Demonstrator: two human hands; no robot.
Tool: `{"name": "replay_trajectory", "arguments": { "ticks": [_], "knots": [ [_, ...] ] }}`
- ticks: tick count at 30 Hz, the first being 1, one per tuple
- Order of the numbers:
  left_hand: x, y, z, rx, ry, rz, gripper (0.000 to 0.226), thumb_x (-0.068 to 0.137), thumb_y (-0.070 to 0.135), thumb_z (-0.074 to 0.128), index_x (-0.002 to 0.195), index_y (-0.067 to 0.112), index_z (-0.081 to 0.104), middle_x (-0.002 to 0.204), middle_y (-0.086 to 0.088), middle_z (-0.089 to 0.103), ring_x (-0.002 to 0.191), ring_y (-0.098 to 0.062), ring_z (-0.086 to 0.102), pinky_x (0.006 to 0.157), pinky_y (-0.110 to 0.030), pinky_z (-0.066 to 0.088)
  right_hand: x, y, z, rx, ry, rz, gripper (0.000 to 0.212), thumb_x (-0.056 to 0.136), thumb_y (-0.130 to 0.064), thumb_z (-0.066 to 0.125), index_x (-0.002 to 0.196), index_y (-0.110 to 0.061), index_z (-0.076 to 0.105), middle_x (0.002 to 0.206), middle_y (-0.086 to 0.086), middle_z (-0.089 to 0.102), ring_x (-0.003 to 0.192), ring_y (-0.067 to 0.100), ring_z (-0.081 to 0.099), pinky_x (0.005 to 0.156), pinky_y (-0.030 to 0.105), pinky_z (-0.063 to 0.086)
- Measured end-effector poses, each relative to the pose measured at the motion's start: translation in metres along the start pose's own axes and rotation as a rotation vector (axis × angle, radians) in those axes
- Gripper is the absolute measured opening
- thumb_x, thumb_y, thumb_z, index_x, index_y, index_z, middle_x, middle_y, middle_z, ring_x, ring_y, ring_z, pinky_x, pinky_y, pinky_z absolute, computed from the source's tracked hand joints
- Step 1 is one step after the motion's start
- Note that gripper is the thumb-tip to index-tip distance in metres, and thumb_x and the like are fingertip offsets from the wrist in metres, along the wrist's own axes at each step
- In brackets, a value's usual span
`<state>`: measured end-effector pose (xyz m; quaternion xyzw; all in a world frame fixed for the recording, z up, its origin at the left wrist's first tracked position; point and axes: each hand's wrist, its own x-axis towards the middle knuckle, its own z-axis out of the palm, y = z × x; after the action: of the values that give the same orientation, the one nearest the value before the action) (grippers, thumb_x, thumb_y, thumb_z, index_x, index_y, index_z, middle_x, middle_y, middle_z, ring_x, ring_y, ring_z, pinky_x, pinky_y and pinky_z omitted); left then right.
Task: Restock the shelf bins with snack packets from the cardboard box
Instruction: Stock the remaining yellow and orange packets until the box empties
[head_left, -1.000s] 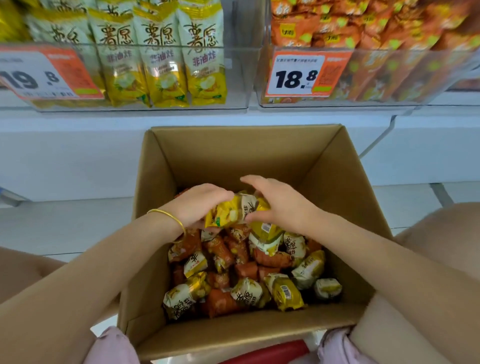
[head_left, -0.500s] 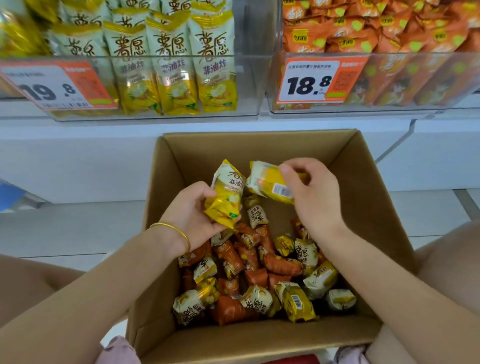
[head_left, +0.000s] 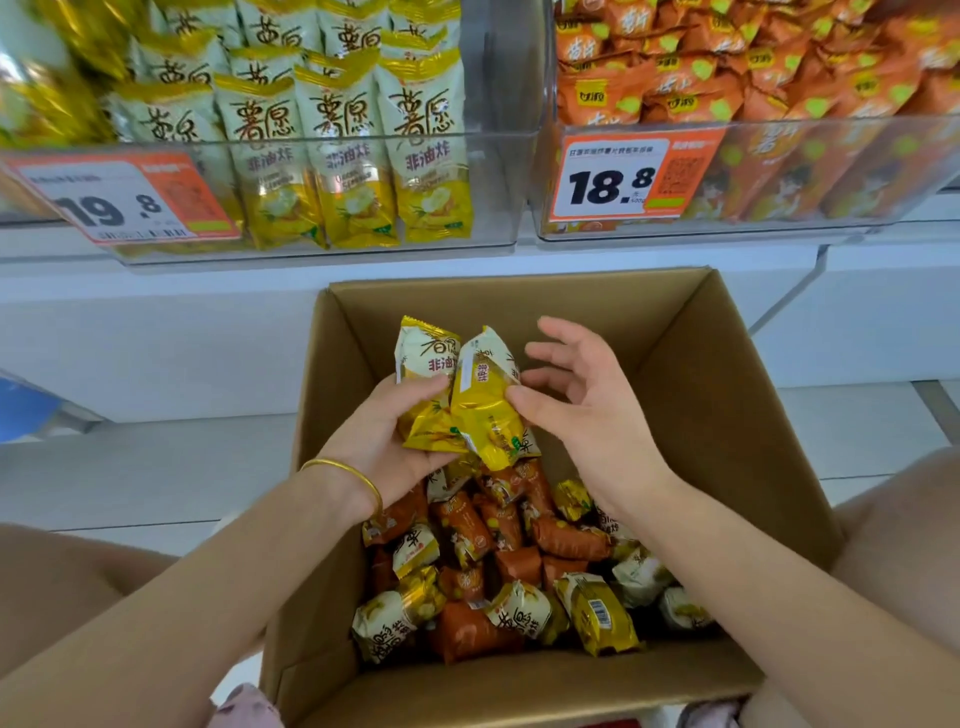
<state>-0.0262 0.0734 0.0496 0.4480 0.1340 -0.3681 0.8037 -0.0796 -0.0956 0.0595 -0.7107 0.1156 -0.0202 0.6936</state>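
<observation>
An open cardboard box (head_left: 696, 395) stands in front of me, with several yellow and orange snack packets (head_left: 498, 582) loose at its bottom. My left hand (head_left: 384, 441), a gold bangle on its wrist, grips two yellow packets (head_left: 462, 400) upright above the box. My right hand (head_left: 587, 410) is beside them with fingers spread, its thumb touching the right packet's edge. Above, a clear shelf bin (head_left: 488, 182) holds upright yellow packets of the same kind, and the bin to its right (head_left: 810, 171) holds orange ones.
Price tags reading 19.8 (head_left: 124, 202) and 18.8 (head_left: 623, 176) hang on the bin fronts. A white shelf ledge (head_left: 156, 291) runs below the bins. The pale floor (head_left: 130, 467) lies left of the box, and my knees flank the box.
My right hand has passed its yellow packet to my left hand, which now holds two side by side; the right fingers have spread apart. The view has shifted closer to the shelf.
</observation>
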Motion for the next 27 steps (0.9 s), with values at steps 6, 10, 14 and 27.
{"name": "replay_trajectory", "arguments": {
  "ticks": [6,10,14,27],
  "knots": [
    [0.004,-0.001,-0.005,0.081,-0.046,0.05,0.041,0.07,0.015,0.063,0.111,0.016,0.062,0.106,-0.008,0.071,0.092,-0.021,0.069,0.077,-0.039,0.058,0.003,0.002,-0.004,0.128,-0.185,0.272,0.093,0.071,-0.019,0.079,0.148,-0.026,0.027,0.141,-0.005,0.041,0.109,0.015,0.062,0.085,0.037,0.057],
    [0.008,-0.001,-0.008,0.212,-0.041,0.042,0.06,0.072,0.018,0.066,0.13,0.01,0.051,0.123,-0.014,0.063,0.108,-0.03,0.063,0.08,-0.042,0.056,0.008,0.002,-0.004,0.123,-0.273,0.273,0.086,0.069,-0.01,0.084,0.141,-0.021,0.038,0.134,0.004,0.051,0.104,0.023,0.067,0.074,0.036,0.058],
    [0.007,0.0,-0.008,0.22,-0.002,0.049,0.078,0.065,0.021,0.077,0.135,0.008,0.044,0.128,-0.016,0.06,0.114,-0.035,0.059,0.09,-0.054,0.05,0.013,-0.007,-0.009,0.063,-0.307,0.262,0.075,0.073,-0.005,0.077,0.138,-0.02,0.042,0.127,0.006,0.054,0.102,0.021,0.065,0.072,0.031,0.057],
    [-0.013,0.027,0.009,0.44,-0.149,0.196,0.049,0.079,0.026,0.058,0.127,0.016,0.054,0.12,-0.006,0.066,0.106,-0.023,0.064,0.086,-0.045,0.054,0.022,-0.044,-0.026,0.028,-0.503,0.086,0.066,0.057,-0.016,0.087,0.117,-0.019,0.057,0.119,0.008,0.065,0.109,0.022,0.064,0.086,0.036,0.054]
  ]
}}
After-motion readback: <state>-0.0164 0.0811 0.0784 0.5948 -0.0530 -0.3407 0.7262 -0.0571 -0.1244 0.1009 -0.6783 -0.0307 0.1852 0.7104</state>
